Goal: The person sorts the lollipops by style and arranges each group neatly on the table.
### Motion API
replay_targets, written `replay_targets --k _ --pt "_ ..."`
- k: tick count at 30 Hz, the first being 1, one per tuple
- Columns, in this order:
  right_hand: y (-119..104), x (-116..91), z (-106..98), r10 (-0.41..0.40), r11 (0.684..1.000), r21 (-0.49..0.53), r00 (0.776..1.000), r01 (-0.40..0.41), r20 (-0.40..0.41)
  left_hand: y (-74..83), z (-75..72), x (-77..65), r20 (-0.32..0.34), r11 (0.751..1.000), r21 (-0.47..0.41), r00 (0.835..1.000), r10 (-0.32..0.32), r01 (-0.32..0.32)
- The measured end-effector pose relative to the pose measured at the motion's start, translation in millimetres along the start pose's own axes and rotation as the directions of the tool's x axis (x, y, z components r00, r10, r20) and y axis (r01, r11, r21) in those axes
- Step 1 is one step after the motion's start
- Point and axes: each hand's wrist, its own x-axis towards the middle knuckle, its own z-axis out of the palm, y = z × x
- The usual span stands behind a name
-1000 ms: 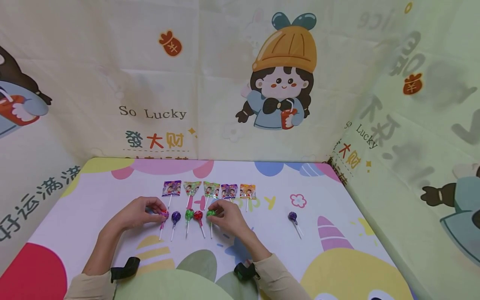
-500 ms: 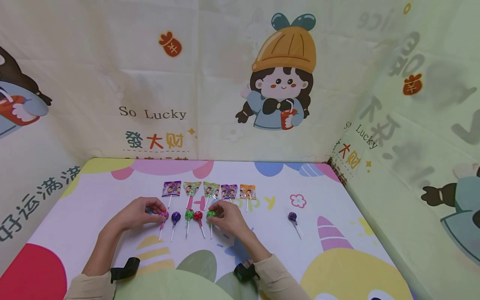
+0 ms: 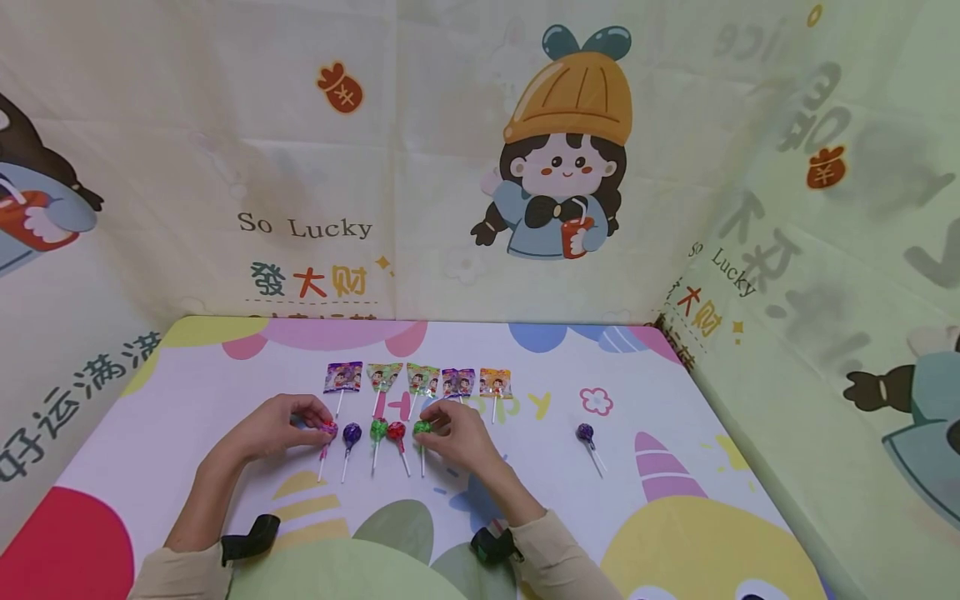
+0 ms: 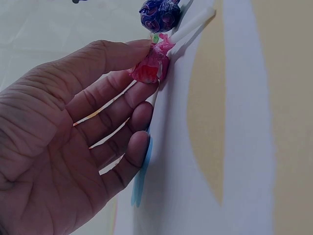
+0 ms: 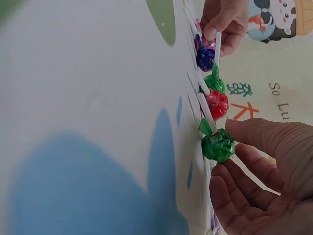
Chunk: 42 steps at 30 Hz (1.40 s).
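My left hand [image 3: 281,427] pinches a pink-wrapped lollipop [image 4: 150,69] by its head between thumb and fingers; its stick points toward me. A green lollipop [image 5: 218,145] sits between the thumb and fingertips of my right hand [image 3: 461,435]. Between the hands lie a dark purple lollipop [image 3: 352,435], another green lollipop [image 3: 378,429] and a red lollipop [image 3: 397,430], making one row on the table. Their sticks all point toward the near side. In the left wrist view the purple lollipop [image 4: 160,15] appears just beyond the pink one.
Behind that row lie several lollipops in flat printed bags, among them a purple bag [image 3: 343,377] and an orange bag [image 3: 495,382]. One more purple lollipop [image 3: 585,433] lies apart at the right. A patterned cloth [image 3: 525,358] covers the table; printed curtains [image 3: 442,167] hang behind.
My right wrist has shifted very slightly to the right. Both hands stay at their lollipops, and the lollipops lie where they were.
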Motion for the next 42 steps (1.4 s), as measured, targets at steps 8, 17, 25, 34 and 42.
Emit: replay_targets --k 8,17,25,34,42 --pt "0 -4 -4 -0.013 1.0 0.002 1.0 0.013 -0.013 0.7 -0.3 0.6 0.001 1.0 0.001 1.0 -0.003 0.003" --pt "3 -11 -11 -0.051 0.999 -0.003 0.998 0.051 -0.026 0.9 0.4 0.6 -0.003 1.0 -0.006 1.0 -0.013 0.013" --pt "6 -17 -18 -0.044 0.999 0.007 0.999 0.044 -0.033 0.7 0.8 0.5 -0.002 1.0 -0.001 1.0 -0.007 0.007" --pt "12 -21 -23 -0.046 0.999 0.007 0.998 0.047 -0.044 -1.0 2.4 1.5 -0.005 1.0 0.001 1.0 -0.004 0.004" --pt "17 -27 -30 -0.044 0.999 -0.001 0.997 0.044 -0.07 0.2 2.8 1.6 -0.003 1.0 0.002 1.0 -0.012 0.012"
